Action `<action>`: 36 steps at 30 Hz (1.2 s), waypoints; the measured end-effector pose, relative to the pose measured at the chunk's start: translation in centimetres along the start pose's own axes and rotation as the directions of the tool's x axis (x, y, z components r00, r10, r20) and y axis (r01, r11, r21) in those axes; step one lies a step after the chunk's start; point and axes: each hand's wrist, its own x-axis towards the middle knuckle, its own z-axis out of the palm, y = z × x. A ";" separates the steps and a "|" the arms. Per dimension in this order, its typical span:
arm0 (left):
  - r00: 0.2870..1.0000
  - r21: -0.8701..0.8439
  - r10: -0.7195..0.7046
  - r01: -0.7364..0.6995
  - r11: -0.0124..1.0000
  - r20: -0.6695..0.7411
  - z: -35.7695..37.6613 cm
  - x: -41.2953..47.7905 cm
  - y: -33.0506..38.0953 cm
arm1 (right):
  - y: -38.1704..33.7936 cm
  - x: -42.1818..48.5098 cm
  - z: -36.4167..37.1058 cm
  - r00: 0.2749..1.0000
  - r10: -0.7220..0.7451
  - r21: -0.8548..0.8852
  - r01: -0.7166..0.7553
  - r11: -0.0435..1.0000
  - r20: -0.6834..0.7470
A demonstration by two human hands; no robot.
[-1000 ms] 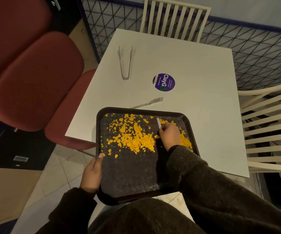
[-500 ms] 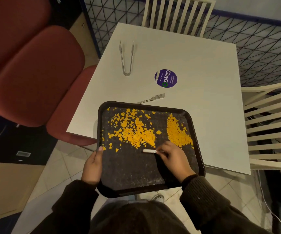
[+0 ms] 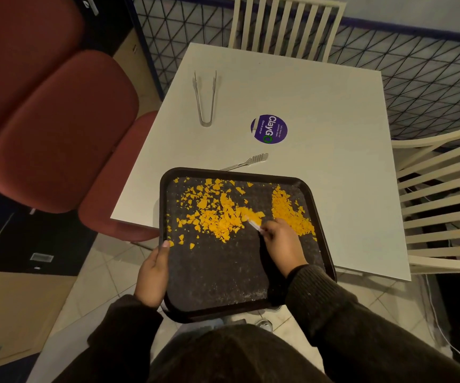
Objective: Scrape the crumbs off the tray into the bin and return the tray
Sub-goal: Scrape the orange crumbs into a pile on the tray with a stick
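Note:
A black tray (image 3: 217, 280) juts over the near edge of the white table (image 3: 320, 100). Orange crumbs (image 3: 217, 214) cover its far half, with a second heap (image 3: 289, 214) at the far right. My left hand (image 3: 152, 275) grips the tray's left rim. My right hand (image 3: 284, 244) holds a small white scraper (image 3: 254, 225), whose tip touches the right edge of the main crumb heap. No bin is in view.
Metal tongs (image 3: 205, 99), a fork (image 3: 246, 161) and a round purple sticker (image 3: 269, 129) lie on the table beyond the tray. Red padded seats (image 3: 57, 128) stand at the left, white slatted chairs (image 3: 444, 194) at the right and back. Tiled floor lies below the tray.
My right hand drew back from the tray's far right to its near middle, then pushed the scraper forward into the main crumb heap. The left hand kept its grip on the rim.

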 end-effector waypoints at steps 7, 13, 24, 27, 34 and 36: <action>0.999 0.039 0.037 -0.037 0.999 0.006 0.1 0.3 0.0 | -0.9 -1.6 -0.5 0.998 0.031 0.032 -0.030 0.999 -0.049; 1.000 0.028 0.017 -0.018 0.999 0.008 -0.1 0.7 -0.5 | -2.4 -3.2 1.2 0.966 -0.207 0.024 0.206 0.978 0.158; 1.000 0.049 0.004 -0.005 0.999 0.023 -0.4 1.0 -0.9 | -2.0 -0.2 0.3 0.999 0.036 -0.010 -0.036 0.999 0.009; 1.000 0.029 -0.001 0.001 1.000 0.007 -0.4 0.9 -0.7 | -2.4 -1.4 0.1 0.999 0.031 0.007 -0.031 0.999 -0.016; 1.000 0.009 -0.006 0.006 1.000 0.000 -0.3 0.7 -0.4 | -5.3 -2.6 2.4 0.973 -0.197 0.062 0.190 0.980 0.119; 1.000 0.022 -0.006 0.006 1.000 0.000 -0.4 0.6 -0.4 | -5.8 -2.0 2.5 0.980 -0.173 0.066 0.167 0.984 0.094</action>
